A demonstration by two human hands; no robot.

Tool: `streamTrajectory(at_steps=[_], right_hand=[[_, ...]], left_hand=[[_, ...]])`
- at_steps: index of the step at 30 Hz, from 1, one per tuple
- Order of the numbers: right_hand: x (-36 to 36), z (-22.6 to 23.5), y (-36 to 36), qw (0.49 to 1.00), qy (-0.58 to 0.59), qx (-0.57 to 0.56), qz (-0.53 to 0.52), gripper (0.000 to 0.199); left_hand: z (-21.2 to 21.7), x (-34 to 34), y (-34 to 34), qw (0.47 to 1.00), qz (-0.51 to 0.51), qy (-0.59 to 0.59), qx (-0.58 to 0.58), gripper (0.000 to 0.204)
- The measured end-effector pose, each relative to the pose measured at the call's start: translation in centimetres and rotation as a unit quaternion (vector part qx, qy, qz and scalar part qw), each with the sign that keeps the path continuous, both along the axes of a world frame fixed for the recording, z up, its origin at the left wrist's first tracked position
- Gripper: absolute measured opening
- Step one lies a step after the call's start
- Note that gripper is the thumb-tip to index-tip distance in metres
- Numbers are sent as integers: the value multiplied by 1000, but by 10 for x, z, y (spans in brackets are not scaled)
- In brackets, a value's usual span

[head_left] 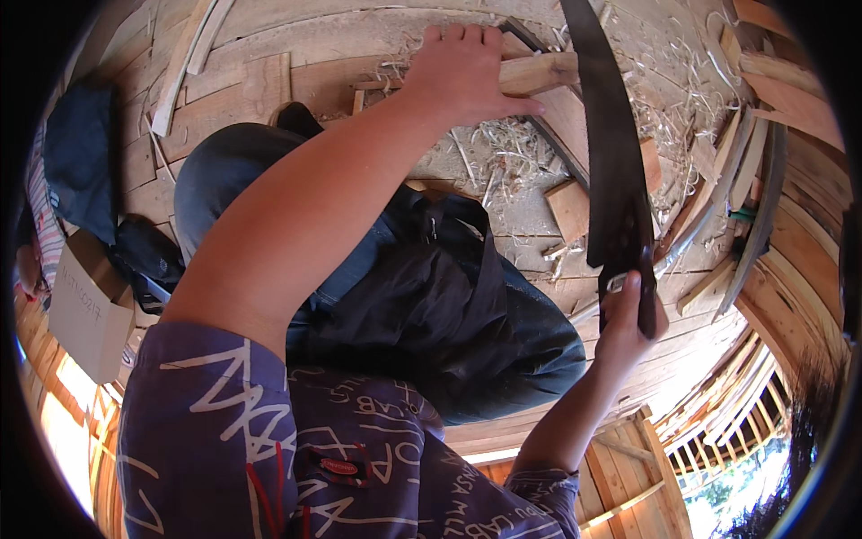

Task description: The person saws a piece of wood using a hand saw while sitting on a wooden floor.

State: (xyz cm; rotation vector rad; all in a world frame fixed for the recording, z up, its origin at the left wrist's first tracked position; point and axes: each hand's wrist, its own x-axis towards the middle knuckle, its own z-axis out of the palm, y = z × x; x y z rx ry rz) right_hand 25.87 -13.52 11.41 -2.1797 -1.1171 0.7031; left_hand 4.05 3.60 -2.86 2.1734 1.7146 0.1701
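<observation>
Right grip on handsaw, long, tapering, blackish; finely toothed

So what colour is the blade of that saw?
The blade is dark, nearly black; it shows best in the head view.

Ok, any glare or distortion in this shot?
Head view: fisheye bending curves the planks at right; head view: glare washes out the slatted opening, lower right; head view: the saw looks dark, with little surface detail.
</observation>
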Motion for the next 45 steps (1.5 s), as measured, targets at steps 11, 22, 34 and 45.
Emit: streamTrajectory(at_steps=[11, 22, 34, 45], right_hand=[[-16, -34, 79, 1000, 8, 20, 23, 37], [17, 71, -131, 996, -52, -52, -54, 60], [-8, -22, 28, 1000, 9, 24, 8, 31], [-22, -48, 85, 998, 38, 31, 25, 35]], left_hand=[[-1, -1, 3, 1000, 11, -20, 1, 88], [39, 5, 10, 995, 16, -7, -100, 81], [-2, -1, 5, 1000, -1, 5, 1, 92], [-1, -3, 5, 1000, 10, -15, -8, 88]])
